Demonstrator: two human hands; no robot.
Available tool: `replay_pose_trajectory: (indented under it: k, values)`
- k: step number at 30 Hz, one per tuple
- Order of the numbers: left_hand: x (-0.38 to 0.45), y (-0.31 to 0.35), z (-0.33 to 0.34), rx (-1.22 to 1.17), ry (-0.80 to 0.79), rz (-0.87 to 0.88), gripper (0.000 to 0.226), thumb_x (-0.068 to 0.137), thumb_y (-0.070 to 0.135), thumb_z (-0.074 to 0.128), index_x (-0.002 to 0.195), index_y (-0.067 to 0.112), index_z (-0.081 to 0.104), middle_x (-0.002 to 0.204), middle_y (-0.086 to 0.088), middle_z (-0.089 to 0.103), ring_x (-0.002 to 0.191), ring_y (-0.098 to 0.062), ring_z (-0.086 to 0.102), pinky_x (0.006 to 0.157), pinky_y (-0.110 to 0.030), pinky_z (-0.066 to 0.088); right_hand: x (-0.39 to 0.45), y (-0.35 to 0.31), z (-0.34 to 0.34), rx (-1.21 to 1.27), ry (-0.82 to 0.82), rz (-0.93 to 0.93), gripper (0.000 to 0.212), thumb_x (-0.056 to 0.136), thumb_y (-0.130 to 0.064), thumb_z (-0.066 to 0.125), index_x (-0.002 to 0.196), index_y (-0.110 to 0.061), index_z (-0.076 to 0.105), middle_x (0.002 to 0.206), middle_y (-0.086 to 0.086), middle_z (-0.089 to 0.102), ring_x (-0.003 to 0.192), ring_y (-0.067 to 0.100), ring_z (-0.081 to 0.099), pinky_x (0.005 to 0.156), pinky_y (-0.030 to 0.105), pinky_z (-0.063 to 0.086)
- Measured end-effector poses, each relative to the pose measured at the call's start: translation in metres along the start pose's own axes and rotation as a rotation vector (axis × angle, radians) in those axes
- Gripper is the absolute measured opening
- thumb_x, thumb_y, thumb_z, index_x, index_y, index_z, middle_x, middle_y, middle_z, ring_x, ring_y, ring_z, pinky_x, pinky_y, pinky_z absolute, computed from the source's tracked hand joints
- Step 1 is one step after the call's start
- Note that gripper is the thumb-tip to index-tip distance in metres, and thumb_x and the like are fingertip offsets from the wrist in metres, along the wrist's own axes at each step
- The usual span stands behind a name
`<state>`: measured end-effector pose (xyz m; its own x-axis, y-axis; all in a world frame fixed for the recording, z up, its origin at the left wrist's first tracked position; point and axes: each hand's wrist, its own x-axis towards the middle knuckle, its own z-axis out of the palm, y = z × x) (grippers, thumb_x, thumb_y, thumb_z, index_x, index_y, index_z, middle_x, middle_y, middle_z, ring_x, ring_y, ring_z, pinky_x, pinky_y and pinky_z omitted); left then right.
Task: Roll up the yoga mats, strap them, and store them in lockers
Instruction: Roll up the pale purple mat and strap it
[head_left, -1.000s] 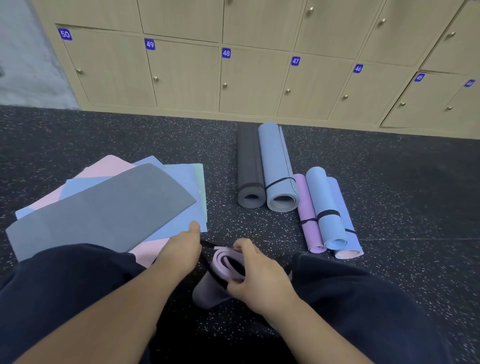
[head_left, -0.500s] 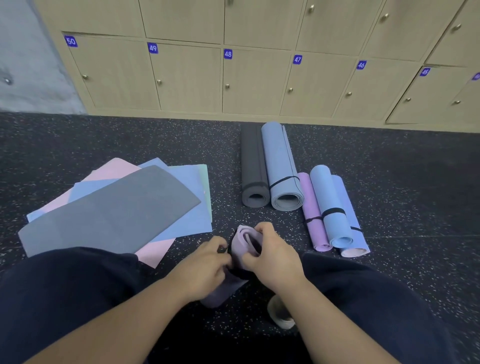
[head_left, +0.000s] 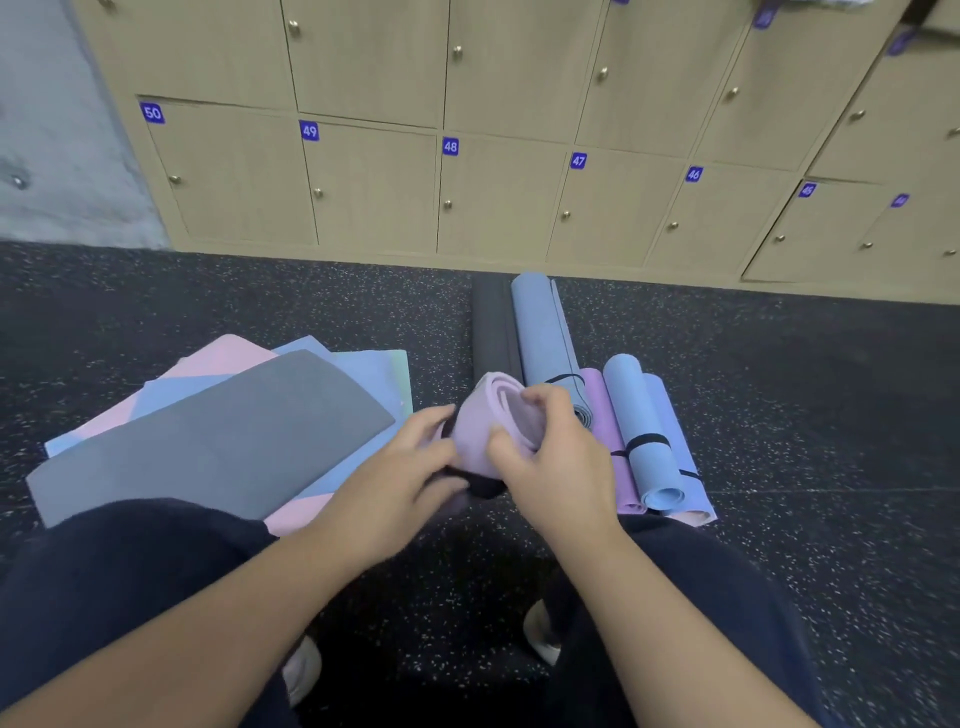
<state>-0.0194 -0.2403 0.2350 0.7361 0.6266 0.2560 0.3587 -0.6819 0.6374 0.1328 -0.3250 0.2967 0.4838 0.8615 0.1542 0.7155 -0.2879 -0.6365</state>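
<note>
I hold a rolled lilac yoga mat (head_left: 483, 421) end-on, above the floor between my knees. My right hand (head_left: 550, 462) grips its near end, thumb and fingers curled round the roll. My left hand (head_left: 400, 478) is at the roll's left side, fingers on a black strap (head_left: 480, 486) that runs under the mat. Much of the strap is hidden by my hands. Wooden lockers (head_left: 498, 202) numbered 45 to 50 line the wall ahead, all doors closed.
A stack of flat mats lies at the left: grey (head_left: 208, 441) on top, blue and pink beneath. Rolled mats lie ahead on the right: dark grey (head_left: 491, 332), grey-blue (head_left: 543, 338), purple (head_left: 605, 431), blue (head_left: 644, 431). The floor is dark speckled rubber (head_left: 805, 415).
The lilac roll has risen from near the floor. My hands came up with it, the left moving in from the flat mats to the strap at the roll's side.
</note>
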Motion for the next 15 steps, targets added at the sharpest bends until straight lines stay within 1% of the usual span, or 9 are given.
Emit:
replay_pose_trajectory:
  k: [2, 4, 5, 7, 9, 10, 12, 14, 15]
  values:
    - [0.0, 0.012, -0.011, -0.014, 0.04, 0.001, 0.029, 0.085, 0.05, 0.046, 0.089, 0.023, 0.057, 0.146, 0.007, 0.034, 0.125, 0.0, 0.04, 0.099, -0.024, 0.035, -0.003, -0.013, -0.007, 0.049, 0.062, 0.0, 0.041, 0.083, -0.043, 0.058, 0.12, -0.031, 0.044, 0.114, -0.01, 0.062, 0.103, 0.022, 0.059, 0.085, 0.033, 0.044]
    - [0.0, 0.025, -0.024, -0.026, 0.075, -0.018, 0.018, 0.09, 0.039, 0.057, 0.086, 0.021, 0.054, 0.142, 0.006, 0.039, 0.115, -0.002, 0.046, 0.093, -0.024, 0.037, -0.004, -0.028, -0.015, 0.065, 0.108, -0.022, 0.042, 0.083, -0.047, 0.059, 0.119, -0.03, 0.045, 0.112, -0.009, 0.062, 0.102, 0.02, 0.059, 0.086, 0.033, 0.045]
    - [0.001, 0.031, -0.031, -0.033, 0.097, -0.019, 0.018, 0.091, 0.035, 0.058, 0.085, 0.019, 0.053, 0.138, 0.007, 0.043, 0.113, -0.003, 0.046, 0.092, -0.024, 0.039, -0.004, -0.036, -0.019, 0.061, 0.129, -0.048, 0.043, 0.083, -0.049, 0.059, 0.118, -0.029, 0.045, 0.112, -0.01, 0.061, 0.103, 0.019, 0.058, 0.086, 0.032, 0.044]
    - [-0.001, 0.043, -0.044, -0.068, 0.145, 0.001, 0.026, 0.088, 0.042, 0.055, 0.087, 0.016, 0.055, 0.123, 0.01, 0.051, 0.109, -0.002, 0.048, 0.087, -0.025, 0.042, -0.003, -0.053, -0.028, 0.082, 0.167, -0.098, 0.047, 0.083, -0.053, 0.058, 0.12, -0.026, 0.047, 0.115, -0.011, 0.06, 0.108, 0.015, 0.055, 0.086, 0.03, 0.042]
    - [-0.004, 0.056, -0.056, -0.125, 0.197, 0.01, 0.024, 0.085, 0.043, 0.052, 0.084, 0.019, 0.053, 0.099, 0.012, 0.054, 0.095, -0.005, 0.051, 0.079, -0.026, 0.044, -0.001, -0.069, -0.038, 0.117, 0.174, -0.126, 0.05, 0.084, -0.054, 0.058, 0.123, -0.024, 0.047, 0.118, -0.01, 0.059, 0.111, 0.015, 0.054, 0.085, 0.029, 0.039]
    - [-0.006, 0.061, -0.061, -0.144, 0.219, 0.008, 0.024, 0.084, 0.043, 0.052, 0.082, 0.019, 0.052, 0.092, 0.01, 0.053, 0.09, -0.007, 0.051, 0.077, -0.027, 0.044, -0.001, -0.076, -0.043, 0.123, 0.166, -0.132, 0.051, 0.084, -0.054, 0.058, 0.123, -0.023, 0.047, 0.118, -0.009, 0.059, 0.112, 0.016, 0.054, 0.083, 0.028, 0.038]
    - [-0.009, 0.07, -0.07, -0.162, 0.258, 0.015, 0.027, 0.082, 0.05, 0.05, 0.078, 0.023, 0.05, 0.087, 0.009, 0.052, 0.084, -0.007, 0.05, 0.075, -0.028, 0.043, 0.0, -0.088, -0.054, 0.111, 0.144, -0.142, 0.051, 0.085, -0.054, 0.058, 0.123, -0.022, 0.047, 0.117, -0.007, 0.059, 0.112, 0.017, 0.053, 0.078, 0.027, 0.034]
    - [-0.012, 0.077, -0.077, -0.178, 0.286, 0.021, 0.025, 0.08, 0.053, 0.046, 0.075, 0.029, 0.049, 0.084, 0.01, 0.054, 0.08, -0.005, 0.05, 0.072, -0.03, 0.041, -0.001, -0.096, -0.062, 0.099, 0.126, -0.154, 0.052, 0.085, -0.054, 0.058, 0.123, -0.021, 0.047, 0.118, -0.005, 0.059, 0.113, 0.018, 0.053, 0.078, 0.026, 0.033]
    - [-0.013, 0.08, -0.08, -0.191, 0.297, 0.015, 0.024, 0.08, 0.054, 0.045, 0.074, 0.031, 0.049, 0.083, 0.009, 0.055, 0.079, -0.006, 0.05, 0.072, -0.031, 0.041, -0.003, -0.099, -0.065, 0.103, 0.119, -0.152, 0.052, 0.085, -0.055, 0.058, 0.123, -0.022, 0.048, 0.119, -0.004, 0.06, 0.113, 0.018, 0.053, 0.078, 0.026, 0.033]
